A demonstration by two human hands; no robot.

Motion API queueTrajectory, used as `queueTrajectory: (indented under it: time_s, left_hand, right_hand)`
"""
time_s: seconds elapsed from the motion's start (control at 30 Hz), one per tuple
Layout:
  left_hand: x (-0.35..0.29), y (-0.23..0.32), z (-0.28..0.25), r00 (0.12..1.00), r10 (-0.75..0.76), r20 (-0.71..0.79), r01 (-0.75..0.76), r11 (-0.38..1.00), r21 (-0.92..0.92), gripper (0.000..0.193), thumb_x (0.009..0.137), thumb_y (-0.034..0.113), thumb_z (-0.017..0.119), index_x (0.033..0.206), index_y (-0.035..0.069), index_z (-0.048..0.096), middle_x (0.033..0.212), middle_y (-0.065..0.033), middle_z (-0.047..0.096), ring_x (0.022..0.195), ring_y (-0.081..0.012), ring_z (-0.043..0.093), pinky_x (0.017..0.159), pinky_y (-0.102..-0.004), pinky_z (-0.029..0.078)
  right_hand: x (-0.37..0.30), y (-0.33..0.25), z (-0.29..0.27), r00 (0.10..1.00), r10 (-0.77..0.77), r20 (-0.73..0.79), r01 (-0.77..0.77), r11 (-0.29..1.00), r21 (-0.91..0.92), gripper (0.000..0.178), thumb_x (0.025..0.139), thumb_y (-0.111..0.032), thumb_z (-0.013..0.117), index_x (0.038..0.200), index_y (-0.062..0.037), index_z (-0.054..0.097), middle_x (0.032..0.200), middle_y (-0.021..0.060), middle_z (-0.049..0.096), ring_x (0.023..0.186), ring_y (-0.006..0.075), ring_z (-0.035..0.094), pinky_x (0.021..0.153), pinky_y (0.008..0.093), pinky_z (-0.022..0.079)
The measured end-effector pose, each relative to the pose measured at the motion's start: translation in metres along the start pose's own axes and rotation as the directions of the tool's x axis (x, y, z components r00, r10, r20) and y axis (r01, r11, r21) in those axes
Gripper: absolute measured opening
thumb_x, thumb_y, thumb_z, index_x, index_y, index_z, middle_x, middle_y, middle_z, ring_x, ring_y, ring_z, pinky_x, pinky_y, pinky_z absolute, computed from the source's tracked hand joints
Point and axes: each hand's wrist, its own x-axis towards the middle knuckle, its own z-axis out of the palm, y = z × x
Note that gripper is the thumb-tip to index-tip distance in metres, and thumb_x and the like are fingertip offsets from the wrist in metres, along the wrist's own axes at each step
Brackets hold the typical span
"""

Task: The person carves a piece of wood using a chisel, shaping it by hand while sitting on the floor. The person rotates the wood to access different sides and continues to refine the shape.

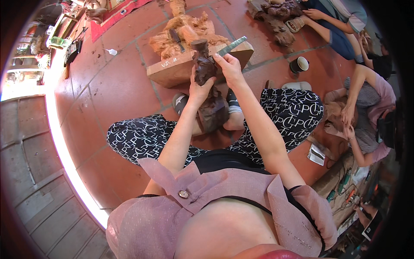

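A dark brown carved wooden figure (206, 71) stands upright between my feet, its thick lower block (214, 113) close to the floor. My left hand (199, 91) is closed around the middle of the figure. Beside its upper part, my right hand (231, 70) pinches a flat grey-green strip (233, 45) that points up and to the right. Whether the strip is a file or folded sandpaper cannot be made out. Just beyond the figure sits a larger orange-brown wood carving (195, 29) on a thick pale base (166, 77). A dark-handled tool (174, 36) leans on that carving.
A paper cup (299, 64) lies tipped on the red tile floor, near a light sandal (297, 86). Two people sit at the right with carvings, one holding a reddish-brown piece (338, 114). Another dark carving (276, 26) lies far right. Tools (344, 183) lie at lower right.
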Motion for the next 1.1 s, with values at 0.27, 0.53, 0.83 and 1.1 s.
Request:
queueTrajectory:
  time_s: [0.27, 0.53, 0.83, 1.1]
  left_hand:
    - [0.000, 0.004, -0.002, 0.998, 0.061, 0.018, -0.062, 0.998, 0.027, 0.080, 0.068, 0.024, 0.071, 0.132, 0.002, 0.028, 0.123, -0.0174, 0.044, 0.112, -0.0264, 0.046, 0.093, -0.0331, 0.037]
    - [-0.002, 0.011, 0.000, 0.997, 0.074, 0.020, -0.074, 0.997, 0.015, 0.080, 0.068, 0.023, 0.072, 0.132, 0.002, 0.028, 0.120, -0.0168, 0.045, 0.111, -0.0258, 0.047, 0.092, -0.0328, 0.038]
    - [0.001, -0.002, -0.001, 1.000, 0.022, 0.021, -0.022, 1.000, 0.012, 0.083, 0.069, 0.024, 0.072, 0.133, 0.001, 0.025, 0.124, -0.0165, 0.043, 0.112, -0.0249, 0.046, 0.094, -0.0316, 0.037]
    - [-0.002, 0.007, -0.001, 0.999, 0.033, 0.040, -0.031, 0.998, -0.049, 0.078, 0.069, 0.020, 0.070, 0.132, 0.001, 0.028, 0.120, -0.0147, 0.047, 0.109, -0.0213, 0.047, 0.093, -0.0305, 0.037]
  right_hand:
    - [0.011, -0.002, 0.002, 0.999, 0.028, 0.019, -0.025, 0.990, -0.142, 0.019, 0.080, -0.020, 0.066, 0.073, -0.0040, 0.058, 0.067, -0.0050, 0.052, 0.059, 0.0026, 0.043, 0.052, 0.0187, 0.034]
    - [0.006, 0.006, 0.004, 1.000, -0.012, -0.010, 0.011, 0.999, -0.037, 0.017, 0.081, -0.017, 0.065, 0.071, -0.0054, 0.057, 0.067, -0.0054, 0.051, 0.059, 0.0026, 0.042, 0.053, 0.0179, 0.034]
    - [0.007, 0.005, 0.003, 0.999, 0.004, -0.037, -0.003, 0.999, 0.037, 0.022, 0.078, -0.016, 0.067, 0.065, -0.0036, 0.055, 0.061, -0.0036, 0.051, 0.055, 0.0041, 0.042, 0.049, 0.0211, 0.035]
    - [0.002, 0.002, 0.006, 0.998, -0.045, -0.033, 0.048, 0.995, 0.088, 0.021, 0.078, -0.017, 0.067, 0.065, -0.0039, 0.056, 0.063, -0.0038, 0.053, 0.056, 0.0032, 0.043, 0.050, 0.0201, 0.036]
